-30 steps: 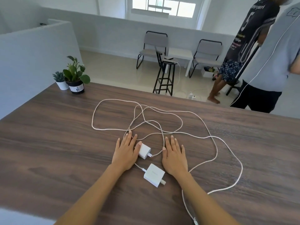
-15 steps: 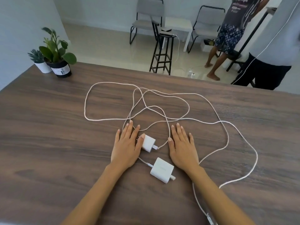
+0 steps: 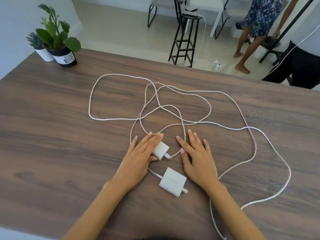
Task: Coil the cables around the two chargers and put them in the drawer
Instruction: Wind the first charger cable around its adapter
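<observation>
Two white chargers lie on the wooden table (image 3: 52, 153), their long white cables (image 3: 173, 105) tangled in loose loops across it. My left hand (image 3: 138, 158) lies against the small charger (image 3: 160, 150), index finger along its top edge and thumb tucked at its lower corner, pinching it. The larger charger (image 3: 173, 181) rests nearer to me between my wrists, prongs pointing right, with nothing touching it. My right hand (image 3: 197, 158) lies flat with its fingers spread, resting on a cable loop. No drawer is in view.
Two potted plants (image 3: 58, 40) stand at the table's far left corner. Beyond the far edge are a black stool (image 3: 185, 35), chairs and two standing people (image 3: 259, 23). One cable runs off the near edge at the right (image 3: 216, 226).
The camera tilted down and closer. My left hand shifted right onto the small charger, thumb curling under it. My right hand stayed flat in place.
</observation>
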Available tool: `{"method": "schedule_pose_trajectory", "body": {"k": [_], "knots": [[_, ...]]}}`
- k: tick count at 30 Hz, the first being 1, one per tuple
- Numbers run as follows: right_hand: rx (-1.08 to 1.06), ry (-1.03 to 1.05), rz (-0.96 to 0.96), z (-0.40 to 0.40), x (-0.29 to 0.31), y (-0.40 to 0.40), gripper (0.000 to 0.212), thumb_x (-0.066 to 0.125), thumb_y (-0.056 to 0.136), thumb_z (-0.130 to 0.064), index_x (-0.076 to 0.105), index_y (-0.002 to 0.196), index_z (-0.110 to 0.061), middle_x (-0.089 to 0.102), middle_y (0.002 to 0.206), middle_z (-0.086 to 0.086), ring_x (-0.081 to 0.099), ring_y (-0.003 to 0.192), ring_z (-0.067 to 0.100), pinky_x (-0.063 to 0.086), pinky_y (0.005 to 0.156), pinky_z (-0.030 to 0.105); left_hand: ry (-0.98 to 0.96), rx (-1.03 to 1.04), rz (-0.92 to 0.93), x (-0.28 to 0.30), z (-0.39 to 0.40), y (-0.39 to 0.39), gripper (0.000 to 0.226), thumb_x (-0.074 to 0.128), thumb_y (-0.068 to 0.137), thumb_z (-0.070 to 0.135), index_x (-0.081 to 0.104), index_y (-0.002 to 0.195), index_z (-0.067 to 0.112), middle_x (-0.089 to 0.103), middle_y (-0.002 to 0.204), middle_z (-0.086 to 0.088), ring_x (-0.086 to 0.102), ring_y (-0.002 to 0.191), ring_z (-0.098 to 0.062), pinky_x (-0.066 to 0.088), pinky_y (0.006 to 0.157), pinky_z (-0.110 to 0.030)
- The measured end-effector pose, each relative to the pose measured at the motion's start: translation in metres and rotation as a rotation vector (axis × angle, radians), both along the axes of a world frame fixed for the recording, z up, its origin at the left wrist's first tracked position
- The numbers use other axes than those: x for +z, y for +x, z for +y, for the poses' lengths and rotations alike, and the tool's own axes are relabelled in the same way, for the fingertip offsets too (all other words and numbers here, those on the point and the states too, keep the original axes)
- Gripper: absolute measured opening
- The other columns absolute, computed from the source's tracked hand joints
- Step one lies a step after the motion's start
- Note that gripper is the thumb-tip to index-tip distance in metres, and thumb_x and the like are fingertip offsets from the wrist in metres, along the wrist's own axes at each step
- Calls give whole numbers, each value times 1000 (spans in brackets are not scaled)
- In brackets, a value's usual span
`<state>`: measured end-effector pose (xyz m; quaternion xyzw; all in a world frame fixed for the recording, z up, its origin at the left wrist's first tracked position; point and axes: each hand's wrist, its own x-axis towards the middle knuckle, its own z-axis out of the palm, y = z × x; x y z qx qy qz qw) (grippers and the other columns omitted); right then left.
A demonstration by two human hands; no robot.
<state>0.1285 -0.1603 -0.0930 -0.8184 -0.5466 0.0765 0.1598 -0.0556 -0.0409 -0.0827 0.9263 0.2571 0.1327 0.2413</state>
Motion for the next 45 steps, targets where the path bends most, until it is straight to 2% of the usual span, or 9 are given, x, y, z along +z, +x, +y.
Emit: {"method": "schedule_pose_trajectory", "body": {"k": [3,7,11,19,23,31,35,42,45], "knots": [[-2,12,21,0,0,2,48,20,95,-43,32,141,-42,18,157,-2,13,146,15,3,116,33,-33,-4,-30,1,0,4,62,55,89,4,34,143,27,31,147,19,12,140,4,1,114,-23],[9,51,81,-1,2,3,46,24,94,-47,39,137,-44,19,156,-6,9,144,8,0,116,29,-177,88,-108,4,7,4,59,68,82,10,46,134,27,38,134,24,25,129,10,16,112,-19],[-11,108,168,0,3,5,36,42,92,-43,52,127,-43,27,153,-6,15,143,6,3,116,28,-269,139,-91,11,5,0,57,75,76,13,52,126,29,46,124,25,36,117,9,20,95,4],[44,197,283,5,6,6,27,61,89,-29,66,113,-39,35,150,0,23,142,13,19,116,33,-342,189,-83,22,-2,-3,51,65,82,1,47,122,28,51,119,22,46,105,8,33,89,-3],[31,266,342,8,14,10,21,67,84,-18,74,100,-30,40,144,-6,27,139,10,19,109,15,-424,251,-194,41,-4,1,54,65,80,-5,46,113,34,54,107,28,48,98,19,33,79,4],[-56,447,504,12,50,19,20,68,83,-7,73,85,-26,67,87,-33,60,104,-4,39,98,13,-656,391,-413,58,10,-14,52,63,82,-8,51,108,35,65,109,9,62,101,-3,48,87,-20],[-125,377,624,8,73,29,24,64,87,-14,68,72,-32,65,64,-14,59,64,4,48,69,23,-690,432,-458,66,18,-20,47,62,82,-9,53,108,29,67,103,11,63,95,1,52,84,-21],[-293,481,679,2,92,34,16,69,84,-19,72,76,-33,70,69,-23,58,62,-4,42,63,8,-851,407,-536,83,11,-2,45,76,65,18,63,108,21,72,105,3,68,97,-10,54,84,-22],[-328,503,748,-4,98,42,15,72,80,-21,73,73,-35,68,63,-2,51,60,3,42,62,15,-847,405,-572,89,5,8,43,74,67,20,63,109,21,72,100,5,68,93,-7,52,78,-16]]}}
